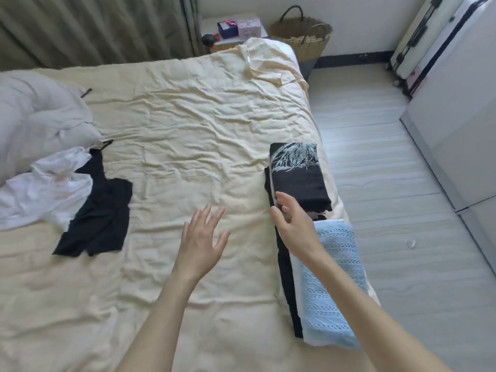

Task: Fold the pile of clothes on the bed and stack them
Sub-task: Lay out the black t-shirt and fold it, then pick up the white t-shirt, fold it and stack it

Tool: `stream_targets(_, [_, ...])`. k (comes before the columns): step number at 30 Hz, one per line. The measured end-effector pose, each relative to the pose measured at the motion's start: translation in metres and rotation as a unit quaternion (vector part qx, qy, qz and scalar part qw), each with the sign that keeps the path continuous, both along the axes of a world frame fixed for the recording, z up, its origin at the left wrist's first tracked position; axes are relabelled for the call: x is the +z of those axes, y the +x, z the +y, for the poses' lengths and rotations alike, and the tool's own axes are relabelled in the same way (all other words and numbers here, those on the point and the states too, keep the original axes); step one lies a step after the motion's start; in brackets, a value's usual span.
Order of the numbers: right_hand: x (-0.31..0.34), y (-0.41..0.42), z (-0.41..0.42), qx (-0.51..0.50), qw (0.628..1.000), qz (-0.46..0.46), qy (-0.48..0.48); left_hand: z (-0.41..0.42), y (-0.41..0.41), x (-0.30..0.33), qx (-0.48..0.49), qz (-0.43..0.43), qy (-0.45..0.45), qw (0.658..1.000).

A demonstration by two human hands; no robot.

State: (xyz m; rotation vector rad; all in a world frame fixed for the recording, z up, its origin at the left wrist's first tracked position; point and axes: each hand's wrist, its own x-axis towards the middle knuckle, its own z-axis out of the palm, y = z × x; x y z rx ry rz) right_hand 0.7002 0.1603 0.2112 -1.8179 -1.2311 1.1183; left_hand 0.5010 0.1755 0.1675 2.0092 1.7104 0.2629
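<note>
Both hands, left hand [202,237] and right hand [291,224], are spread and hold nothing beside the folded stack [316,237], while a black top [102,210] and white cloth [45,189] far left of it wait unfolded.

Your cream bed [188,124], folded stack [308,237] at its right edge (black printed top uppermost), black camisole [102,210], white garment [45,189], grey duvet [35,116] left.

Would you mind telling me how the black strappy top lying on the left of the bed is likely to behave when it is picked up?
The black strappy top lies flat and follows the sheet's creases, so it will probably hang limp. It looks thin, so likely light. Its narrow strap may dangle or snag.
</note>
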Motion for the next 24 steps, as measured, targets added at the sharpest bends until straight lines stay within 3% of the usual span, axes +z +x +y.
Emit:
stream_targets(3, [0.019,-0.052,-0.016,0.134,0.975,-0.154,0.086,-0.035,-0.063,0.03,0.054,-0.014,0.018,0.998])
stream_targets(7, [0.047,-0.141,-0.037,0.259,0.921,-0.257,0.139,-0.093,-0.159,0.061,0.091,0.009,0.022,0.996])
stream_targets(17, [0.078,-0.389,-0.104,0.378,0.852,-0.31,0.187,-0.224,-0.408,0.106,0.158,0.079,0.013,0.984])
stream_targets(24, [0.058,-0.496,-0.09,0.423,0.83,-0.321,0.173,-0.243,-0.518,0.089,0.203,0.075,-0.029,0.976])
